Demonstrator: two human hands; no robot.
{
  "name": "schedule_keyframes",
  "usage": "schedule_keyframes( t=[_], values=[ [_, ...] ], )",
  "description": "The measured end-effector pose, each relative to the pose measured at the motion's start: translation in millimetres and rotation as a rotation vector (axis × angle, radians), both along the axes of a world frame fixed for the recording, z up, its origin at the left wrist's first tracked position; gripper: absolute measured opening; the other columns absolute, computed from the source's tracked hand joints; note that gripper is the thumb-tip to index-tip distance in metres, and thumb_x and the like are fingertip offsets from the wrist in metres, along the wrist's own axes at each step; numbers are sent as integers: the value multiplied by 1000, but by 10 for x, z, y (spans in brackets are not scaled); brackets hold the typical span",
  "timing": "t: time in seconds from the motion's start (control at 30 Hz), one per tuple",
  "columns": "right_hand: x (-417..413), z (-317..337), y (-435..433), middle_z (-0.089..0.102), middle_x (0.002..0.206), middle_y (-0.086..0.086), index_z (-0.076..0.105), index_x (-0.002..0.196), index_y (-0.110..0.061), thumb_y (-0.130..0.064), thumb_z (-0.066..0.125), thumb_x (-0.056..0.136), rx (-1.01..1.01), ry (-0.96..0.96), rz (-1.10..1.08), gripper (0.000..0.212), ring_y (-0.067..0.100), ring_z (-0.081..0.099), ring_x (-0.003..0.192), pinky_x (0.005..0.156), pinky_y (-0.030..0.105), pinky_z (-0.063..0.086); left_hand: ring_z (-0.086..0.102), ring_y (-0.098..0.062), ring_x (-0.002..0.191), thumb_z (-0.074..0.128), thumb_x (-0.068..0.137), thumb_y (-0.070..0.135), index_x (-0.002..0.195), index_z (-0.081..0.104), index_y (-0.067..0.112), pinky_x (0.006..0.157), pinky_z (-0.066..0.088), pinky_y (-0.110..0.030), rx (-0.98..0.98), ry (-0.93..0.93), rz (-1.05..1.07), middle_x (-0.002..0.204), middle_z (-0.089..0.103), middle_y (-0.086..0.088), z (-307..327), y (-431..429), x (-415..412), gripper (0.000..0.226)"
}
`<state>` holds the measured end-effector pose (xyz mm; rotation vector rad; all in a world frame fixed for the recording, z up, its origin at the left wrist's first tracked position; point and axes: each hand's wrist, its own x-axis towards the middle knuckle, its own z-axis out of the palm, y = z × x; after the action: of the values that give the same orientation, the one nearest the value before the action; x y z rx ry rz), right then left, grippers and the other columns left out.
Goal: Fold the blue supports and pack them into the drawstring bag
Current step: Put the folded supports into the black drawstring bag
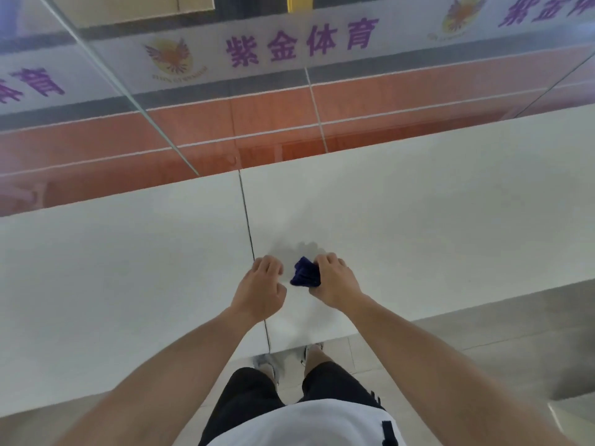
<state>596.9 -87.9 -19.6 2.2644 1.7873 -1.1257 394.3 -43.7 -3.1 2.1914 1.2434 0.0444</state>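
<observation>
Near the front edge of the white surface, just right of the dark seam that runs from its far edge to its front edge, the right hand grips a blue support. The support is a small, dark blue bundle of bunched fabric. The fingers curl over its right side from above, and its left end sticks out free toward the other hand. Whether the bundle touches the surface or is held just above it cannot be told; a faint shadow lies on the surface just beyond it.

The left hand is just beside the support, on the seam, with a narrow gap between the two. Its fingers are loosely curled downward and hold nothing; whether the fingertips touch the surface cannot be told. Both forearms are bare and reach in from the front edge.

Beyond the far edge of the surface stands a glass panel with a white band of purple characters and a winged orange emblem. Through the glass shows an orange court floor marked with white lines. Below the front edge, the person's grey shoes stand on pale floor tiles, with black shorts and a white shirt at the bottom of the view.
</observation>
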Motion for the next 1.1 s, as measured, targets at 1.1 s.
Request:
schedule_keyframes(
  t=[1.1],
  values=[
    [-6944, 1315, 615, 61, 110, 2, 61, 117, -16, -31, 66, 82, 622, -35, 1056, 38, 24, 56, 103, 89, 35, 44, 55, -22, 112, 57, 83, 45, 127, 50, 28, 98, 42, -36, 310, 204, 685, 122, 58, 6, 1020, -809, -6598, 47]
  ],
)
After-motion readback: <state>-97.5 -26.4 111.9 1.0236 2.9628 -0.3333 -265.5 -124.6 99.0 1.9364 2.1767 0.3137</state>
